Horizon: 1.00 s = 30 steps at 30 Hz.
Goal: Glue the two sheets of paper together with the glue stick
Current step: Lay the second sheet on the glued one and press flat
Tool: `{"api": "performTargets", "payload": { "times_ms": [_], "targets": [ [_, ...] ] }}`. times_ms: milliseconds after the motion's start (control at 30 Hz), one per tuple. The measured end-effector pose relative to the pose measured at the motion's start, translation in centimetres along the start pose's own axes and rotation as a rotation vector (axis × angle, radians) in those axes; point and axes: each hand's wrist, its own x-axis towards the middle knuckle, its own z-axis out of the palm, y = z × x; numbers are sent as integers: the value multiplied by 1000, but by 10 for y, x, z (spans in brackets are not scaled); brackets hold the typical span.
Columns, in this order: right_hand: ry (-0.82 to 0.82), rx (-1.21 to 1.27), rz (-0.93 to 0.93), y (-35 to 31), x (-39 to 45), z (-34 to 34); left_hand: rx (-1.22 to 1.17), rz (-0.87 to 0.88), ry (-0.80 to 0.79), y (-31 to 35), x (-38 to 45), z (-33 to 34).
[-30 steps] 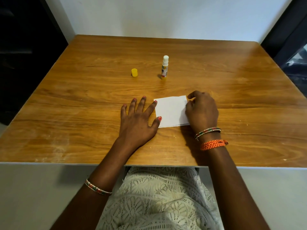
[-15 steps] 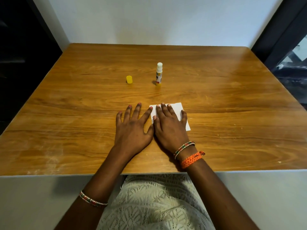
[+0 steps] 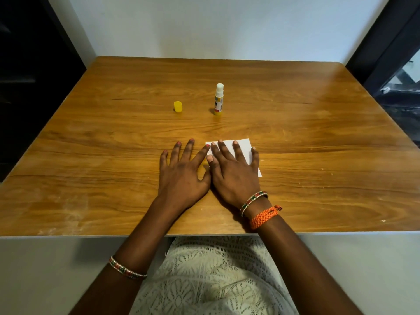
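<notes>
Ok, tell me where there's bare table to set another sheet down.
Bare wood lies right of the paper to the table edge, left of the left hand, and behind the glue stick and cap. Crowded: the middle front, where the right hand presses flat on the paper beside the left.

The paper [image 3: 244, 147] is a small white rectangle lying flat on the wooden table, near the front edge and slightly right of centre. Only one layer can be told apart; whether two sheets are stacked cannot be seen. Its far edge and right corner show; the rest is covered. The glue stick [image 3: 219, 100] stands upright well beyond the paper, uncapped, with white glue showing at the top, a white and yellow printed label, and a yellow base. Its yellow cap [image 3: 177, 106] stands apart to the left of the stick.
</notes>
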Motion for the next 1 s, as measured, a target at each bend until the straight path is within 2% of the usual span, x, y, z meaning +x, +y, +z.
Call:
{"api": "performTargets", "payload": {
  "times_ms": [200, 767, 933, 1000],
  "targets": [
    [56, -111, 132, 20, -4, -1, -10, -24, -9, 2, 1, 0],
    [59, -194, 259, 22, 4, -1, -19, -20, -32, 2, 1, -2],
    [23, -87, 22, -2, 11, 2, -14, -2, -41, 2, 0, -3],
    [44, -108, 37, 7, 10, 2, -16, -8, -30, 1, 0, -2]
  ]
}}
